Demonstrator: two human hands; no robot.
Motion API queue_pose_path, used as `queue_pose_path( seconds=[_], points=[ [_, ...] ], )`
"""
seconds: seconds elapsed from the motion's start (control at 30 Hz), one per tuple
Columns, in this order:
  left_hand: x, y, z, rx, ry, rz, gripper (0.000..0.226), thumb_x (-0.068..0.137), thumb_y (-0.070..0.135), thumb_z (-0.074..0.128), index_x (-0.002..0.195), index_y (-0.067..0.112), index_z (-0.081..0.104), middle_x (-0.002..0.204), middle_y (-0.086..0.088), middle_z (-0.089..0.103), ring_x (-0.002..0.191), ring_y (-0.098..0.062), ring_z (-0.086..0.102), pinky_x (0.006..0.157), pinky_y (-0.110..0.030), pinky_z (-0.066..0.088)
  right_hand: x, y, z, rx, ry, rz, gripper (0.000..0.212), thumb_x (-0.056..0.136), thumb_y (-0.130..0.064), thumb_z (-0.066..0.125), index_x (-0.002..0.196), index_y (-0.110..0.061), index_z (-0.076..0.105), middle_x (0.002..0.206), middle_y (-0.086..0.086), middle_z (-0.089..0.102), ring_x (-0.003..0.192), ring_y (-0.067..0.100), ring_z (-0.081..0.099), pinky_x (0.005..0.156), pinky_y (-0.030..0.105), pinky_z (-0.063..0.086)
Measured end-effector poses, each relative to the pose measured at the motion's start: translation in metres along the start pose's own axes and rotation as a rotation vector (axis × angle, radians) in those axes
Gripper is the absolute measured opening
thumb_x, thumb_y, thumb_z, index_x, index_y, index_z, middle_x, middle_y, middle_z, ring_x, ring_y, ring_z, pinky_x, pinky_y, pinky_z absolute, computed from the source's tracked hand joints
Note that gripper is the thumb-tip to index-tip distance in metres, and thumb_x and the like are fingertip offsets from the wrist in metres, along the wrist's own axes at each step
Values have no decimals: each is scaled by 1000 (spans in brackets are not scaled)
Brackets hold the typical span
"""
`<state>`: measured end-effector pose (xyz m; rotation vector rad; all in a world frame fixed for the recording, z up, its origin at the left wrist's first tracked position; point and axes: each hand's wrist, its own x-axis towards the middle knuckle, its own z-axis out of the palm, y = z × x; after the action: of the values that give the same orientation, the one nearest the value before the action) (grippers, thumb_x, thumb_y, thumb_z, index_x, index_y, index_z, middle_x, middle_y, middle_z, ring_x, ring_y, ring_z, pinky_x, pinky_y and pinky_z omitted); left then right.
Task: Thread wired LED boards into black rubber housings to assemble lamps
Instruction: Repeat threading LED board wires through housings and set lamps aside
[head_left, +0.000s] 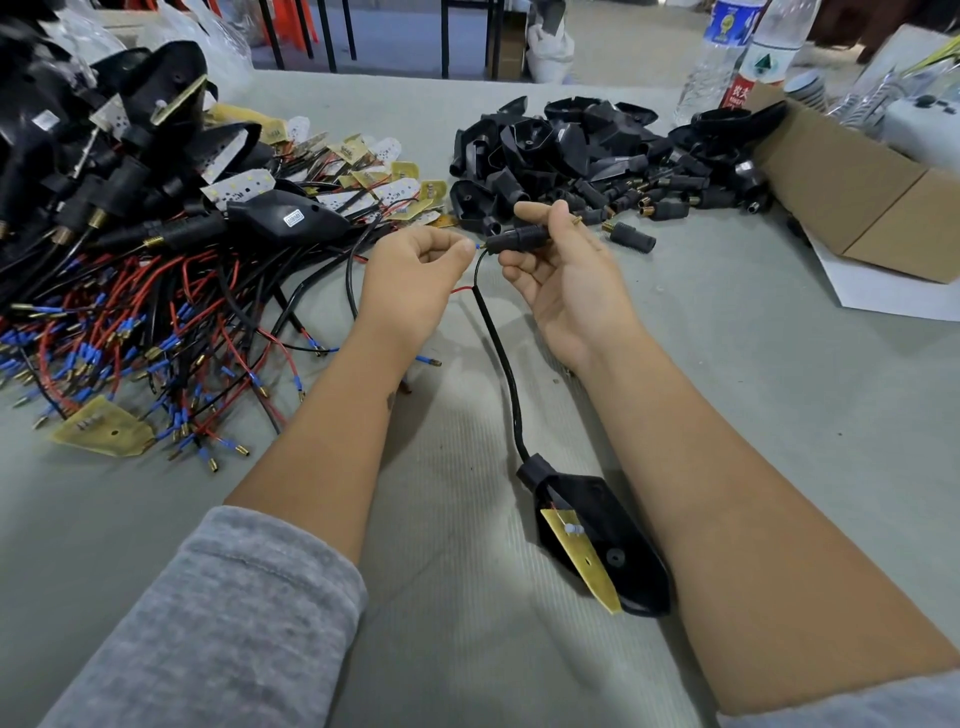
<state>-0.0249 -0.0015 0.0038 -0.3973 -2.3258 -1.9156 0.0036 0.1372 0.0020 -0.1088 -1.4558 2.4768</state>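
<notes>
Wire tip meets black connector above the surface.
Wired boards (119, 332) heap at the left edge; left hand (415, 270) pinches a blue-tipped wire (471, 248), right hand (561, 270) grips the connector (519, 240); loose housings (571, 156) behind, cardboard box (857, 197) at right; threaded housing (597, 535) near edge.

Two plastic water bottles (748, 52) stand beside an open cardboard box (852, 187) on the grey table (779, 364).

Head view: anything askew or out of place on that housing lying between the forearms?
Yes. In the black housing on the table, the yellow LED board sits tilted, its pointed end sticking out past the rim rather than lying seated inside. No damage is visible.
</notes>
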Motion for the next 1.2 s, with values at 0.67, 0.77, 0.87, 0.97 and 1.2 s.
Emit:
queue_pose_path(
  seconds=[0.67,0.77,0.87,0.97,1.2],
  points=[
    [-3,3,-3,-34,-82,45,17,92,20,66,77,27,69,47,18,51,50,1,42,55,-12,41,-4,-5,2,-80,13,28,33,105,-29,41,94,-7,63,74,7,67,57,13,63,60,23,54],
    [-2,2,-4,-75,-109,0,17,93,21,64,77,23,69,48,16,50,49,0,43,54,-13,42,-5,-6,2,-79,6,30,34,105,-29,41,93,-6,63,74,7,67,56,13,63,58,23,53],
    [0,0,-5,-99,-131,-56,20,93,24,65,74,17,68,51,11,50,50,-3,45,56,-16,44,-6,-6,1,-86,-4,31,33,105,-28,41,94,-7,64,74,6,68,58,12,63,60,22,54],
    [1,-3,-7,-120,-142,-55,22,90,23,68,69,22,70,51,11,51,51,-4,45,55,-16,45,-6,-6,-1,-94,-41,15,30,105,-27,41,100,-8,64,75,6,67,61,12,63,63,22,54],
    [2,-7,-8,-117,-149,-41,25,90,20,69,65,23,70,52,12,53,55,-6,45,57,-17,44,-7,-6,0,-100,-90,12,30,105,-25,39,102,-10,65,77,6,68,61,12,61,64,22,54]
  ],
)
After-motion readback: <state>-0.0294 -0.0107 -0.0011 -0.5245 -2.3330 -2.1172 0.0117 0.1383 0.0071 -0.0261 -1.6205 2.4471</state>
